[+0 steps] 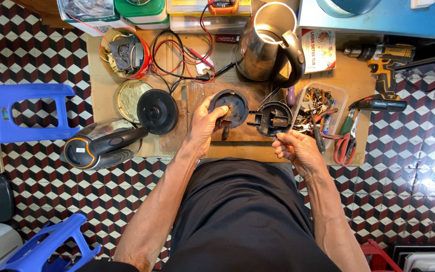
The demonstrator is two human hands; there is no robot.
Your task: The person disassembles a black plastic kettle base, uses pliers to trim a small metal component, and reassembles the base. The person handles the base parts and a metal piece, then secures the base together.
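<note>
chequered floor tiles in red, black and white run all round a sheet of cardboard that serves as the surface [353,75]. far left stands a blue stool [23,113]. beside it, a steel kettle [101,146] with a black handle lies on its side at the cardboard's edge. just above it are a brass-coloured disc [129,98] and a black round cover [157,111], side by side.

near the middle, the left hand [203,126] rests on a round black base part [230,107] that sits on a worn wooden board [197,95]. its fingers are curled over the part's near rim and pin it down. just right of it lies a second black round part [273,119] with its hollow side up, and behind that a second kettle [268,48] stands upright with its lid open.

the right hand [298,151] hovers at the near edge, fingers drawn in close together as if pinching something small. whether it holds anything i cannot tell. further right are a clear plastic tray [334,95] of small tools, red-handled pliers [346,146] and a cordless drill [383,58].

by the look of it, a kettle base is apart and the left-hand part is being steadied for work on its centre. any next move there would call for a firm hold on the rim and a fine tool or small piece brought in squarely.
</note>
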